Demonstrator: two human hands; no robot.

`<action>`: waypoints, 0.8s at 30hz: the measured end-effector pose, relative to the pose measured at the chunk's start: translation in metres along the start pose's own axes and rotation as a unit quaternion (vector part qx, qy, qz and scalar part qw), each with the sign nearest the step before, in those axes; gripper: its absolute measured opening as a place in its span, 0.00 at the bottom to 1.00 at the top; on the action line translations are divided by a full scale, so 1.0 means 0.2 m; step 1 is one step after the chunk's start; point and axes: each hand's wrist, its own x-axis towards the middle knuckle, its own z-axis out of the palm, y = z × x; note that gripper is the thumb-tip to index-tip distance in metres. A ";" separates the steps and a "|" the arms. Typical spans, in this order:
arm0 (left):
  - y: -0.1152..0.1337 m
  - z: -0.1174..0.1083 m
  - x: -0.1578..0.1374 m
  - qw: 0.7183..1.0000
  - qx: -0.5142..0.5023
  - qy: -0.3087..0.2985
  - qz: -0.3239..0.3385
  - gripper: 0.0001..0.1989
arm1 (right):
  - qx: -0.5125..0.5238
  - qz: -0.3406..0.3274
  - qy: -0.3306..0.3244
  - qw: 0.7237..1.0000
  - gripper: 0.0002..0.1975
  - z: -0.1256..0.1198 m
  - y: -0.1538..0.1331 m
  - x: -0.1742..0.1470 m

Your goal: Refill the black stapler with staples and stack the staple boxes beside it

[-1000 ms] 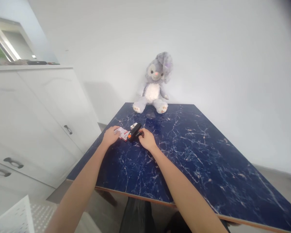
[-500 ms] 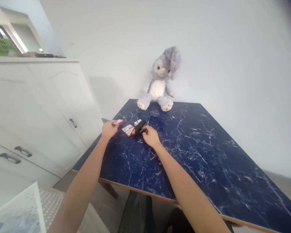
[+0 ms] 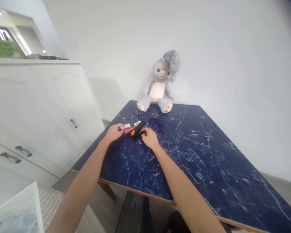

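Observation:
My left hand (image 3: pixel 114 133) is closed on a small red-and-white box (image 3: pixel 125 126), pinching its left end. Just below that box, and partly covered, lies a second red-and-white box (image 3: pixel 129 130). My right hand (image 3: pixel 150 138) is closed at the right side of a long black object with an orange patch (image 3: pixel 138 128); its exact kind is too small to tell. The black object slants beside the boxes, with its orange end towards me. Behind it, a small white box (image 3: pixel 136 123) with dark markings is partly hidden.
A dark blue marbled table (image 3: pixel 196 155) carries these things. At its far edge a grey plush toy (image 3: pixel 158 87) sits against the wall. White cabinets (image 3: pixel 38 106) stand on the left. A white-framed picture or panel (image 3: pixel 19 210) is at the lower left.
My left hand has moved right with its small box, bringing it over the other red-and-white box. My right hand and the black object have barely moved.

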 end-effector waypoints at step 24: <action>0.12 0.00 -0.06 0.998 -0.008 -0.046 0.044 0.20 | 0.003 0.006 0.005 1.000 0.14 -0.01 -0.02 0.00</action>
